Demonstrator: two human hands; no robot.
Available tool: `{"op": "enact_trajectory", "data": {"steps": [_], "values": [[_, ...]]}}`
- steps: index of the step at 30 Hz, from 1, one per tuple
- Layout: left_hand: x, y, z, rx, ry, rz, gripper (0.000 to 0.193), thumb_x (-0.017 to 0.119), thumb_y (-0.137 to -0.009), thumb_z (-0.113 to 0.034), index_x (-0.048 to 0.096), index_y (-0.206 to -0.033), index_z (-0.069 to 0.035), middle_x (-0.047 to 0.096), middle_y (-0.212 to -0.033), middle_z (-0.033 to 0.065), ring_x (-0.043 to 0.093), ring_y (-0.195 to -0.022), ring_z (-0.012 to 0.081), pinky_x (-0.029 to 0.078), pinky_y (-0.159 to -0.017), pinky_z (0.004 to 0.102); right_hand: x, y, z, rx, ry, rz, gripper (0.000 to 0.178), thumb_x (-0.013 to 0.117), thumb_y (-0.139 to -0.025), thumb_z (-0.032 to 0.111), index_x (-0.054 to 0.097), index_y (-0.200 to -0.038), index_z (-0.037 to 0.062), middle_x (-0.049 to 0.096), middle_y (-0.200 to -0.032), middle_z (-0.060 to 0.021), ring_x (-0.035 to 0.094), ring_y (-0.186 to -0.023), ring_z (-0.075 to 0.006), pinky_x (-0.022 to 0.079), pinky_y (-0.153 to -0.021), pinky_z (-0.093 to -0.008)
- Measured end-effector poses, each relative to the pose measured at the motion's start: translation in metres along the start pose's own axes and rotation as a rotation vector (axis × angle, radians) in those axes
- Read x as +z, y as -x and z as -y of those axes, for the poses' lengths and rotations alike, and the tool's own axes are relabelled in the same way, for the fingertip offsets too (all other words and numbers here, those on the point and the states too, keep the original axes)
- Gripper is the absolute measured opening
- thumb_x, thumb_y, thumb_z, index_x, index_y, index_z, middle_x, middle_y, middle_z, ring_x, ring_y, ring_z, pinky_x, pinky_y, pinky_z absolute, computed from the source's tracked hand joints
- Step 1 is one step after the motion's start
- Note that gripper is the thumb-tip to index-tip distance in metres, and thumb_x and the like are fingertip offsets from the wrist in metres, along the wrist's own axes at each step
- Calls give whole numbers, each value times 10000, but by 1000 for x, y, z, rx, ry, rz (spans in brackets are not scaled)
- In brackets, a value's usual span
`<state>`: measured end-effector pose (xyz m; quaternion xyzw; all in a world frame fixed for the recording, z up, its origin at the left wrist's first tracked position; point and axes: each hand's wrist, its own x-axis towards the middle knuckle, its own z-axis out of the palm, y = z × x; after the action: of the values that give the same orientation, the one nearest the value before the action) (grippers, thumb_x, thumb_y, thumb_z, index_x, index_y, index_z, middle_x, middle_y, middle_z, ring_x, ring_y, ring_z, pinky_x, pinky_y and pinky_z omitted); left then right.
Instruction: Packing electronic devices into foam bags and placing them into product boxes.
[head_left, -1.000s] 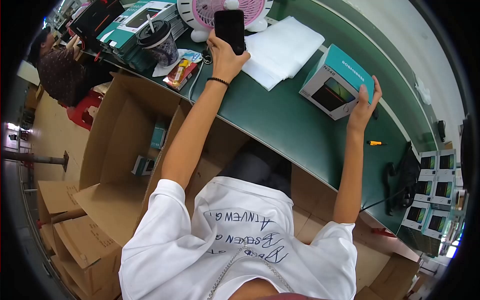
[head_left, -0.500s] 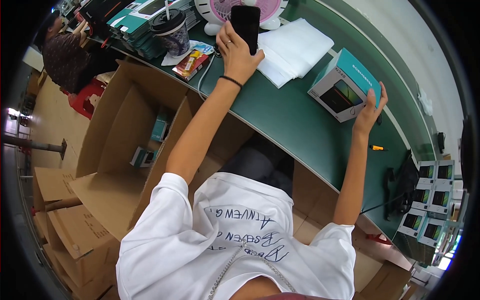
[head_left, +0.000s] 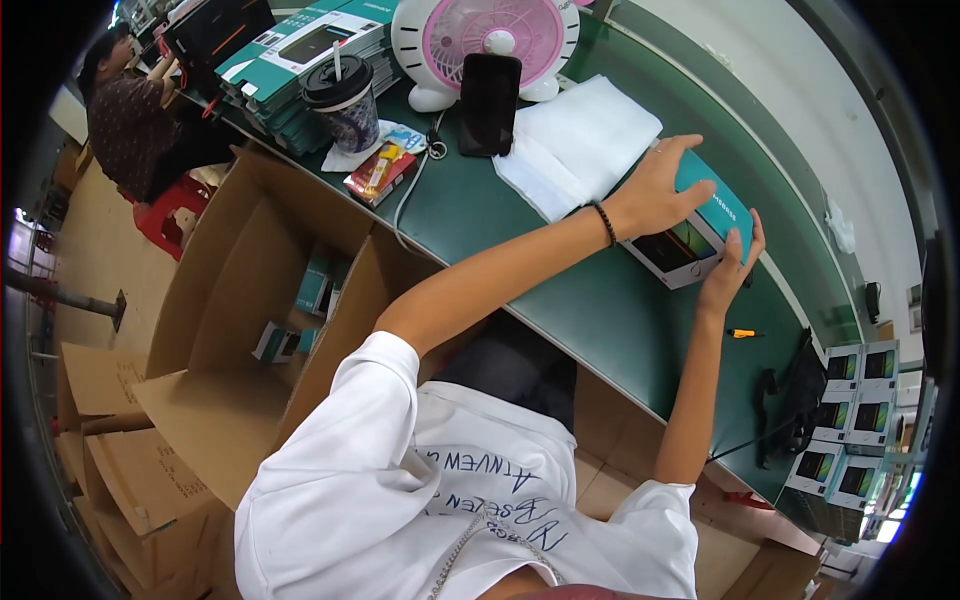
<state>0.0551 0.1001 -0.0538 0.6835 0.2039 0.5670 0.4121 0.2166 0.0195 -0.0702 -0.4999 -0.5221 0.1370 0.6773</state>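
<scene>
A teal-and-white product box (head_left: 678,253) with a dark device pictured on its side rests on the green table. My right hand (head_left: 733,268) grips its right end, thumb on the near side. My left hand (head_left: 655,195) reaches across the box's left end, thumb and index finger spread wide apart; whether it touches the box is hard to tell. A black smartphone (head_left: 488,105) leans upright against a pink-and-white fan (head_left: 490,45), with neither hand on it. White sheets of wrapping (head_left: 570,140) lie between phone and box.
A lidded cup (head_left: 345,105), a red packet (head_left: 381,175) and stacked flat teal cartons (head_left: 310,50) occupy the table's left. An open cardboard box (head_left: 215,290) holds small boxes beside me. An orange-handled tool (head_left: 743,333) and a black bag (head_left: 795,400) lie right. Someone (head_left: 130,120) sits far left.
My left hand has let go of the smartphone, leaving it leaning by the fan, and moved right to the product box. My right hand keeps its grip on the box.
</scene>
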Motion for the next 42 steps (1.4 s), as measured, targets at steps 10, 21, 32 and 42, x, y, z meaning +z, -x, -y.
{"op": "enact_trajectory", "data": {"steps": [10,21,32,42], "values": [[2,9,8,-92,241,-59,720,683,-917,-250,380,-1471,96,516,-1375,295,530,-1264,380,454,-1064,400,4,-1,-3,-58,47,-31,536,516,-1007,271,438,-1466,6,451,-1420,-128,471,-1267,-208,345,-1108,-333],[19,17,26,6,82,-30,786,680,-951,-286,301,-1531,85,425,-1480,261,426,-1401,344,402,-1129,395,-19,-2,-11,-35,-27,-4,549,489,-1018,234,399,-1497,-19,455,-1457,-178,476,-1331,-261,342,-1161,-391],[-89,72,-30,-101,-926,-380,884,769,-841,-210,277,-1518,75,404,-1466,313,395,-1334,481,318,-1156,523,-7,2,5,-1,29,-17,590,519,-992,283,411,-1498,1,397,-1490,-118,422,-1338,-225,292,-1157,-341],[-127,104,-14,-349,-1174,-293,967,752,-841,-120,137,-1558,90,276,-1539,376,370,-1361,544,359,-1126,565,-2,4,17,48,-9,0,634,557,-962,305,408,-1504,13,376,-1511,-121,339,-1438,-251,227,-1201,-374]]}}
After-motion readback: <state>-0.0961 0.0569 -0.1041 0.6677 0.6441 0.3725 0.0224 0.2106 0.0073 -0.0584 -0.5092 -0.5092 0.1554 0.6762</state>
